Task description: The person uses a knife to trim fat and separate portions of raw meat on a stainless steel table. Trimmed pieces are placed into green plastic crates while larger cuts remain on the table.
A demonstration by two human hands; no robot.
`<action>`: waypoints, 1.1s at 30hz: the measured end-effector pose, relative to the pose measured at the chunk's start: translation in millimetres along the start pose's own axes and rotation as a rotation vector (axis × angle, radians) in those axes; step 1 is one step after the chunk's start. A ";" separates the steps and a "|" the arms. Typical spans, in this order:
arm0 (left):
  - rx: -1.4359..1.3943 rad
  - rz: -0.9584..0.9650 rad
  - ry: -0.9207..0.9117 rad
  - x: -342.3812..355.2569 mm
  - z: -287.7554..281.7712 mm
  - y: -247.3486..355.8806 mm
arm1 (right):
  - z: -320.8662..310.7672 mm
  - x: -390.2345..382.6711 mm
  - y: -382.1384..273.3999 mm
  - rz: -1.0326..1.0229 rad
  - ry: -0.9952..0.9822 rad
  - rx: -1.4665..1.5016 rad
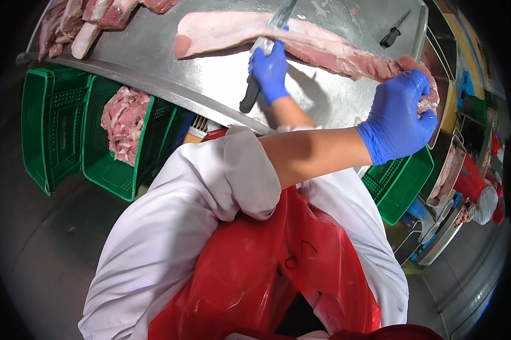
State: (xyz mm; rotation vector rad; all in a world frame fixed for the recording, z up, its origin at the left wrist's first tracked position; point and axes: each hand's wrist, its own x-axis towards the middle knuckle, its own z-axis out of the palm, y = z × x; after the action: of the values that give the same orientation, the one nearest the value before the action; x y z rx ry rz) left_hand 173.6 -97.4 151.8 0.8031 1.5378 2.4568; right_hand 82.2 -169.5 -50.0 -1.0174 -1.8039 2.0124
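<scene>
A deep green perforated plastic crate stood below the table's left side, holding a heap of pink, fatty meat trimmings; another green plastic crate stood beside it, its contents impossible to make out. To the right, a green plastic crate was partly hidden behind the person's clothing and arm, and farther off a metal tray held blurred pale meat. A long slab of pink meat with pale fat lay across the shiny steel table. The blue-gloved left hand, its forearm crossed over the right one, gripped the slab's right end, which its fingers partly covered. The blue-gloved right hand was closed around a black-handled knife; the blade's middle seemed covered by a pale strip of the slab, and its tip was cut off at the upper edge, as was a pile of meat cuts at upper left.
</scene>
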 end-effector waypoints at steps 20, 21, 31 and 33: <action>-0.396 0.044 -0.104 5.8 -69.2 123.7 | 115.9 -8.0 9.7 -0.217 0.125 -0.291; -0.407 0.034 -0.126 7.1 -66.6 118.1 | 125.6 -15.2 42.2 -0.294 0.201 -0.455; -0.510 0.058 -0.140 7.9 -104.8 157.9 | 180.2 -55.7 -7.8 -0.078 -0.009 -0.199; -0.538 0.057 -0.141 7.9 -107.5 162.9 | 187.1 -88.0 -0.9 -0.071 -0.040 -0.206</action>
State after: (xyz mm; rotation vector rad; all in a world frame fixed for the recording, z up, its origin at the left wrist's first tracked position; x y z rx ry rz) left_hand 139.5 -256.6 259.7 0.8895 0.7529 2.5956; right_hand 25.9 -366.6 -22.7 -0.9590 -2.0724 1.8473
